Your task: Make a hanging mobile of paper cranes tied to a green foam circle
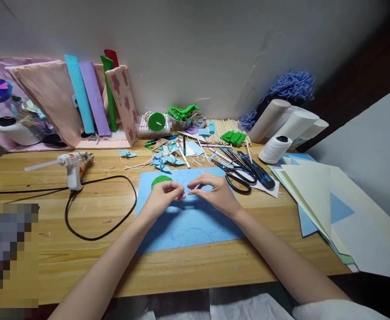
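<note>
Head view: cluttered wooden table (81, 249), white wall (215, 44)

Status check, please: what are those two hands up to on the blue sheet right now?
Left hand and right hand meet fingertip to fingertip over the blue sheet, pinching something too small to tell. Green disc beside left hand. Scissors close by right.

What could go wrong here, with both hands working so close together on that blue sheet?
The tiny piece pinched between the left hand and right hand could slip and vanish among the scraps. The open black-handled scissors lie beside the right hand, so a knuckle might catch them. The white glue gun's black cord loops near the left forearm and could snag.
</note>
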Tool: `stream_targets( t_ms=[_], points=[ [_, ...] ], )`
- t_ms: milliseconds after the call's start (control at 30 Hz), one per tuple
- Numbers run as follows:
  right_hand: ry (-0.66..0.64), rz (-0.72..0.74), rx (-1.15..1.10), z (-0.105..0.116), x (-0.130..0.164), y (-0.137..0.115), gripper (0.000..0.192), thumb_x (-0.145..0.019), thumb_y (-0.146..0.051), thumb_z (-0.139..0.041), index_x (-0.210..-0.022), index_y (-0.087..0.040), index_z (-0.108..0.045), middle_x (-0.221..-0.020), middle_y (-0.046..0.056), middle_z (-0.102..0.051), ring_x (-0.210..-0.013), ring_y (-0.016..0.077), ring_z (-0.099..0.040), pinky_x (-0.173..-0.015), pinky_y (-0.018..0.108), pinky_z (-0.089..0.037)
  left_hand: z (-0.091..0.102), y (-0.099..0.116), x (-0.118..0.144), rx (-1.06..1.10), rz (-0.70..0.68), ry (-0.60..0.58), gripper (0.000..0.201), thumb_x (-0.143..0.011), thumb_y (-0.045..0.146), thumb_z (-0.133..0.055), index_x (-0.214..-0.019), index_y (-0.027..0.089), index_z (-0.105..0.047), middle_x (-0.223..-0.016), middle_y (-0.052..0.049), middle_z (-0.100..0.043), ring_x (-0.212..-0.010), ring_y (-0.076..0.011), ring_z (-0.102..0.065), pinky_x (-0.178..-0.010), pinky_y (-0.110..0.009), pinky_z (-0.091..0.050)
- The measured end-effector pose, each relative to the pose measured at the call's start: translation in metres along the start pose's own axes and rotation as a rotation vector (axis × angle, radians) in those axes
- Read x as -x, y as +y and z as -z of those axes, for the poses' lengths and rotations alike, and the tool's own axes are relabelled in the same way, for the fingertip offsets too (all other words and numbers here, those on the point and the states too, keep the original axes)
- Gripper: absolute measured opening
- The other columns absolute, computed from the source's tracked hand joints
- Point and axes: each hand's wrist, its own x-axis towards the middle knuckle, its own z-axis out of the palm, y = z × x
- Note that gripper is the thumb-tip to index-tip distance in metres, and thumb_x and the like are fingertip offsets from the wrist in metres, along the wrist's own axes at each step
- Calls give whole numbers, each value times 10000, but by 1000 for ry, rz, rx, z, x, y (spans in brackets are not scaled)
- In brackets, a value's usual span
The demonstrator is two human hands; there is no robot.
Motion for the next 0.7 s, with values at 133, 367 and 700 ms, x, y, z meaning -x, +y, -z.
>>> stream_targets(
  t_ms=[133,367,700],
  points=[
    [-15,53,52,0,0,3,97,-723,-264,-686,-810,-234,-712,-789,36,-694,-775,186,-611,-733,332,-474,-1,1,1,20,7,5,289,-565,381,-718,-671,127,-630,-590,-10,-634,-578,-126,-598,-603,-246,-476],
    [-63,60,114,-1,0,4,99,-750,-257,-658,-837,-233,-700,-812,38,-683,-806,181,-589,-702,309,-474,-2,-1,-1,8,-11,-29,292,-592,388,-703,-675,122,-617,-587,-14,-630,-555,-115,-587,-576,-233,-470],
    [-42,-289,-247,-3,-6,9,216,-655,-340,-700,-764,-154,-682,-774,44,-687,-717,162,-643,-663,282,-531,-10,-7,7,-212,-336,65,223,-728,375,-609,-782,158,-609,-755,-41,-650,-693,-145,-613,-677,-251,-474]
  ],
)
